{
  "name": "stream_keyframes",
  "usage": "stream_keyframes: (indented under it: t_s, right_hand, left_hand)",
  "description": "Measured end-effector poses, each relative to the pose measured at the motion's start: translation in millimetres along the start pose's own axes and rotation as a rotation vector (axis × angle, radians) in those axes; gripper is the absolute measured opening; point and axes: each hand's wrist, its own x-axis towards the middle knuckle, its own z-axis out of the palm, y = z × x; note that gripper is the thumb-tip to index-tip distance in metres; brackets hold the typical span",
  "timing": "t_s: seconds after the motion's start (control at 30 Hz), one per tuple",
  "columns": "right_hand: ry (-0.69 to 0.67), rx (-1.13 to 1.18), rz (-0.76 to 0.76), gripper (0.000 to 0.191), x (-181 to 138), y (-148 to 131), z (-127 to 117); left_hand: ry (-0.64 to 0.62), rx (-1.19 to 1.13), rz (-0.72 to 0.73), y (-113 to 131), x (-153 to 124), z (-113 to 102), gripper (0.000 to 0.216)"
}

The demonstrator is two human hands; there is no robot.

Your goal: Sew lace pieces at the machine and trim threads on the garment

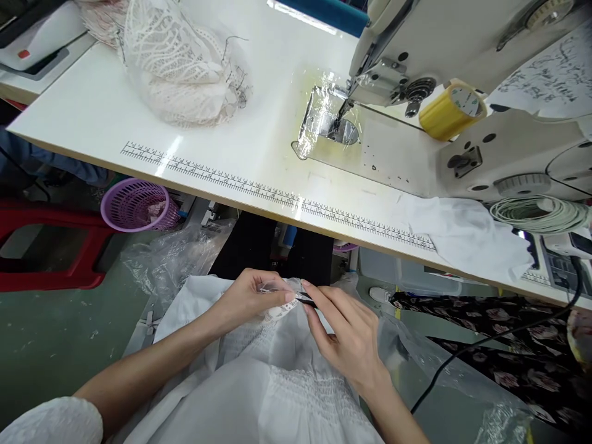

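Observation:
Over my lap lies a white garment (240, 394) with gathered, shirred bands. My left hand (252, 299) is closed, pinching a white lace edge (280, 309) between thumb and fingers. Just to its right, my right hand (345, 324) is closed around a small black pointed tool (306, 299). The tool's dark tip meets the lace by my left thumb; most of it is hidden by my fingers, so I cannot tell its exact kind. A thin, see-through strip (293, 283) shows between both hands.
A sewing machine (393, 80) stands on the white table (259, 148). White lace pieces (180, 74), yellow tape (453, 111), white cloth (472, 234) and coiled cord (539, 214) lie on it. Below are a purple basket (134, 203), a red stool (87, 265) and another person's patterned trousers (509, 327).

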Motion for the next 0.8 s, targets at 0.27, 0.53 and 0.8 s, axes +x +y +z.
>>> stream_keyframes:
  t_s: [0.27,0.53,0.8]
  right_hand:
    - [0.152,0.451,0.279,0.026,-2,-8,3]
    - [0.094,0.5,0.439,0.006,2,-10,21]
    - [0.081,0.491,0.47,0.007,7,-10,19]
  left_hand:
    - [0.021,-0.005,0.02,0,0,2,0.025]
    - [0.072,0.019,0.041,1,-3,6,0.027]
    - [0.12,0.12,0.165,0,-3,9,0.02]
